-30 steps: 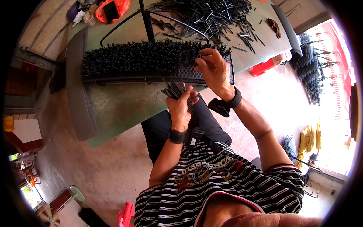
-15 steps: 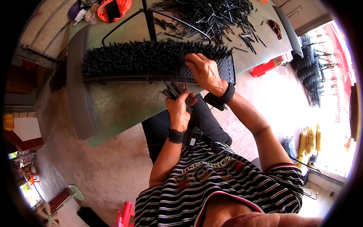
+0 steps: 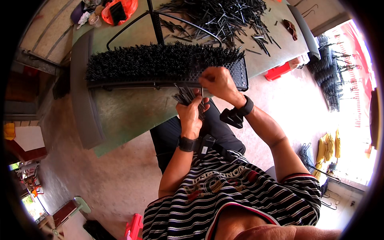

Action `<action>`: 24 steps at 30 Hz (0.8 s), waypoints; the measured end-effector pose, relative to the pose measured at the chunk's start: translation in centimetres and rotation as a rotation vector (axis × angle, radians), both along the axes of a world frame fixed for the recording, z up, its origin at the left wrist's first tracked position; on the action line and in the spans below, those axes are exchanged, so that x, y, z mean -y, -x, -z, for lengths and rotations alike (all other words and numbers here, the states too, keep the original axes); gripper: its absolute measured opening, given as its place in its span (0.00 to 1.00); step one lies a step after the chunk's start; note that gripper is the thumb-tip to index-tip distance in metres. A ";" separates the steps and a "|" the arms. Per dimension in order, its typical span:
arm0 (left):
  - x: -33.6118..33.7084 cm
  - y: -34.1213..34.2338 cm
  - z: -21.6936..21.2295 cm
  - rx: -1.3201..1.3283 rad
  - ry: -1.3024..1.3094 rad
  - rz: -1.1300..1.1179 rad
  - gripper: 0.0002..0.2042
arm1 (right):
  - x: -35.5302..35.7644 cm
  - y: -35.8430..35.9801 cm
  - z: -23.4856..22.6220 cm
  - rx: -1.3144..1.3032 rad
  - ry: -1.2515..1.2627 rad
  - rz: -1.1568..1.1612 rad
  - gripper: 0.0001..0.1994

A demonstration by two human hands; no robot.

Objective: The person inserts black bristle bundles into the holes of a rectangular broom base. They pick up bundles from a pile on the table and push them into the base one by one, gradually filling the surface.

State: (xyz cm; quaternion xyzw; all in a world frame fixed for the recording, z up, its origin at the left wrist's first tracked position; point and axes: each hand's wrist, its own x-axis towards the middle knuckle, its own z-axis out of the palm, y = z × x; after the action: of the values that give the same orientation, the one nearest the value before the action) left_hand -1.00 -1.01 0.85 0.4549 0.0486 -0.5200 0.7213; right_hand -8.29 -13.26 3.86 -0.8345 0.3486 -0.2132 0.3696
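My left hand (image 3: 189,116) is wrapped round a bundle of thin black rods (image 3: 184,95), their ends fanning out above the thumb. One rod stands up apart from the bundle, close under the fingers of my right hand (image 3: 221,83). Those right fingers are pinched together, and whatever is between them is hidden. Just beyond both hands lies a long black perforated panel (image 3: 237,69). Upright black rods (image 3: 140,62) fill most of its holes like a dense brush, while bare holes show at its right end, beside my right hand.
A black metal frame (image 3: 157,27) rises behind the panel. Loose black rods (image 3: 224,20) are heaped on the green table (image 3: 124,114). An orange bag (image 3: 130,9) lies at the far left, a brown item (image 3: 290,30) at the far right. A red stool (image 3: 278,73) stands beyond the table edge.
My right hand has drawn back from the panel's surface, down and slightly right, toward the rods in my left hand. The left hand has barely moved.
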 end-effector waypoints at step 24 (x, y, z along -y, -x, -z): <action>-0.2 -0.6 0.1 0.032 -0.004 0.027 0.11 | 0.0 -1.7 -0.1 0.109 0.508 0.027 0.06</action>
State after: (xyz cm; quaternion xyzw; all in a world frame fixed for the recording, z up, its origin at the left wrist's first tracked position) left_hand -0.43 -0.77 0.80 0.4651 0.0316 -0.5223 0.7141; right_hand -6.57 -13.26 3.99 -0.8832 0.2743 -0.3435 0.1634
